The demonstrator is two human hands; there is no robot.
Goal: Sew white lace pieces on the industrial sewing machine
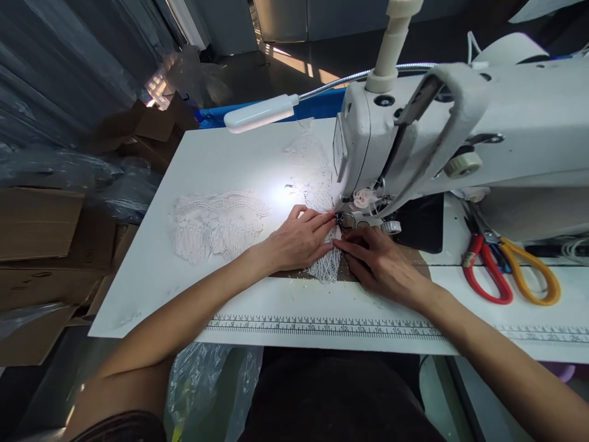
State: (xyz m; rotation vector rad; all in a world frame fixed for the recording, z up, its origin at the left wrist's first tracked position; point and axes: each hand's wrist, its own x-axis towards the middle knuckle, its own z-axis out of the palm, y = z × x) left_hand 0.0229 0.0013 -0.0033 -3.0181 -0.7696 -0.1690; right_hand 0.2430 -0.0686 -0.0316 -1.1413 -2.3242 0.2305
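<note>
One left hand (301,239): flat on fringed lace (326,270).
Right hand (378,261): at its edge, grip unclear.
Sewing machine (510,123): beside both.

White lace trim (327,269) lies flat, its near end fringed, part of it apparently under the presser foot (339,219)

From here I see white openwork lace (327,270), white sewing machine (529,116), red-and-orange-handled scissors (473,248), white tabletop (151,288), black ruler ticks (326,325).
</note>
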